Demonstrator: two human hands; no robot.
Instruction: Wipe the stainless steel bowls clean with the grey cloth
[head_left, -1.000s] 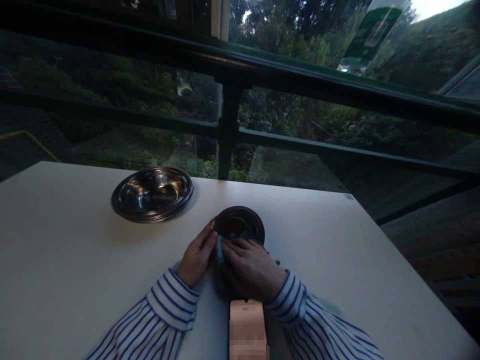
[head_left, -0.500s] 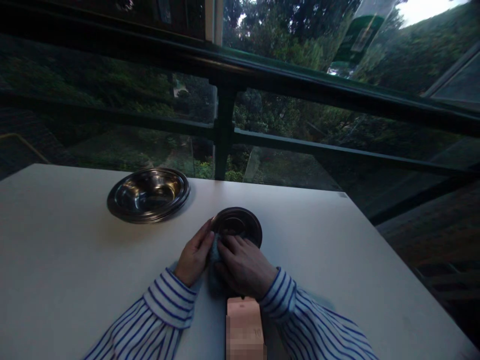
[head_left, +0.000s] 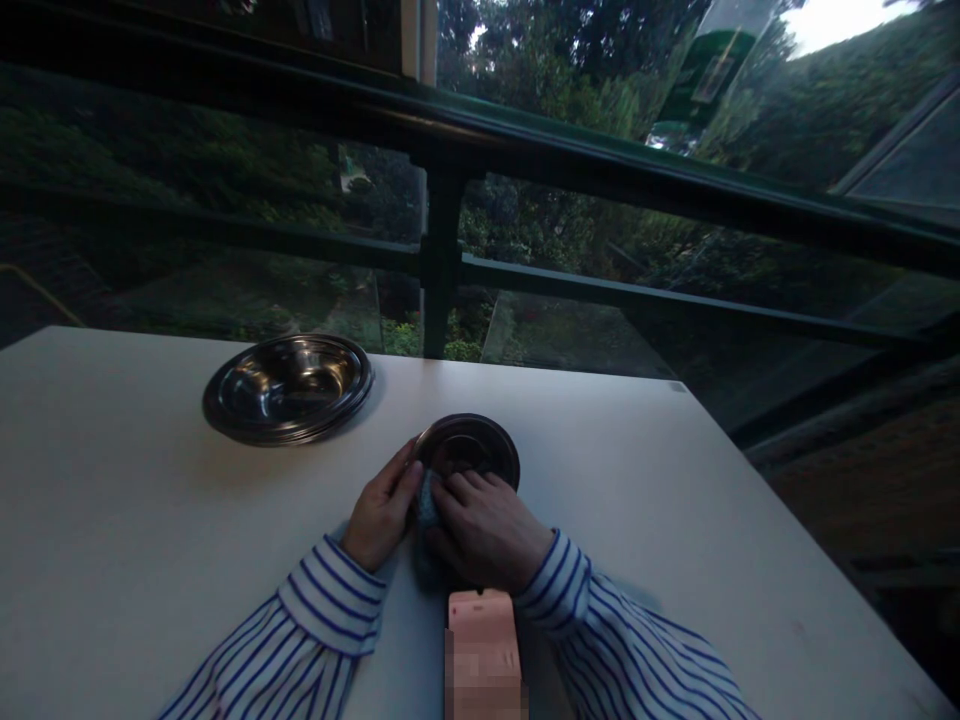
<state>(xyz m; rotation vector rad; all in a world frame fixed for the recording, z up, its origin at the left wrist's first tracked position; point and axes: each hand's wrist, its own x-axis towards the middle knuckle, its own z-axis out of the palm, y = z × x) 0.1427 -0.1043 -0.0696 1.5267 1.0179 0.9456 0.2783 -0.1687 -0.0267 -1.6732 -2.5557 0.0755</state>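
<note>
A shiny metal bowl is tilted toward me just above or on the table, its inside facing me. My left hand grips its left rim, thumb in front and fingers behind. My right hand is closed on a bluish-grey cloth and presses it against the lower inside of the bowl. The cloth hangs down below the bowl, partly hidden by the right hand. Farther left lies a stack of metal bowls, away from both hands.
The white table runs back to a dark green railing with glass and trees behind it. A plastic bottle with a green label is beyond the rail at upper right. A pink card-like object is at the bottom, below my right hand.
The whole view has shifted slightly, so things appear a little farther left. Both hands keep their hold on the bowl and the cloth, with only a slight shift of the right fingers.
</note>
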